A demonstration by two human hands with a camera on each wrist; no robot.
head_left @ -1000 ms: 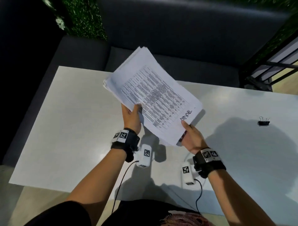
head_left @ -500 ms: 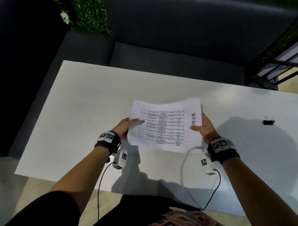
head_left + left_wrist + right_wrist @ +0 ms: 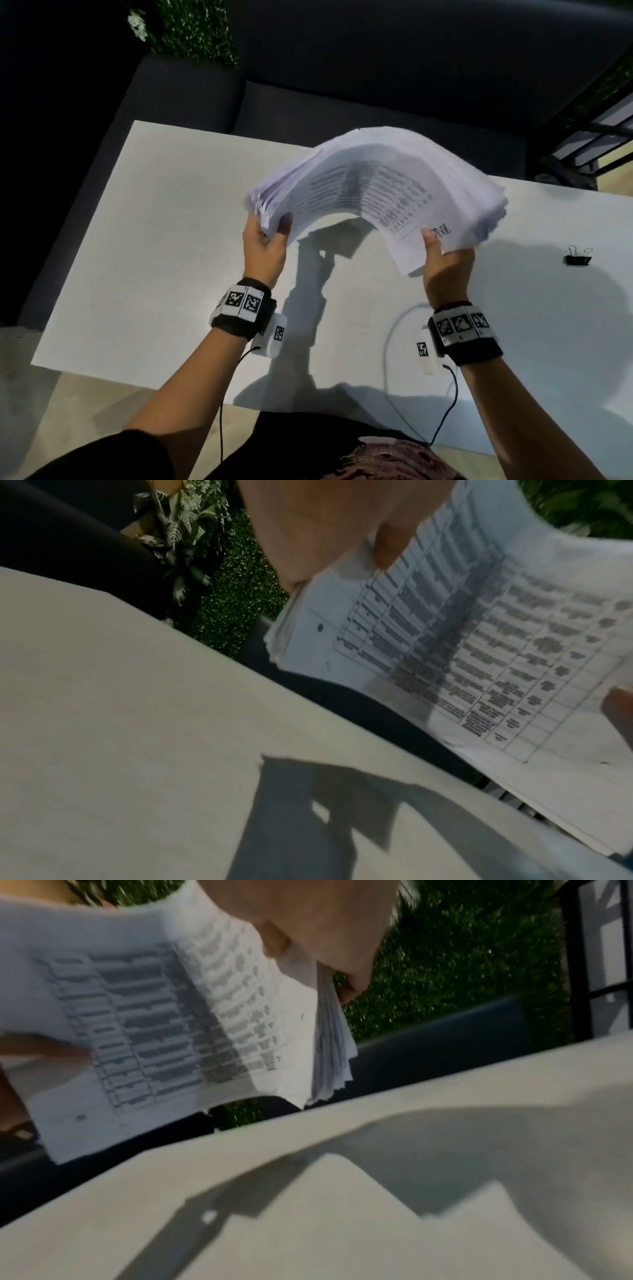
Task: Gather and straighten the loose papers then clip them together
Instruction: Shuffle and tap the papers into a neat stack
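Observation:
A stack of printed papers [image 3: 373,178] arches in the air above the white table [image 3: 144,240], bowed upward in the middle. My left hand [image 3: 270,236] grips its left end, thumb on top. My right hand [image 3: 442,253] grips its right end, thumb beside the handwritten word. The sheets' edges fan out unevenly at both ends. The left wrist view shows the papers [image 3: 479,642] with my left hand [image 3: 342,534] holding them; the right wrist view shows the papers [image 3: 164,1010] pinched by my right hand [image 3: 322,939]. A black binder clip [image 3: 578,257] lies on the table to the right.
A dark sofa [image 3: 342,102] runs along the table's far side. Green foliage [image 3: 191,31] stands behind it at the left. A black metal railing [image 3: 589,130] is at the far right. Wrist camera cables [image 3: 445,411] hang over the near table edge.
The stack was standing on the table between both hands half a second ago. Now both hands have lifted it off the table and bowed it upward.

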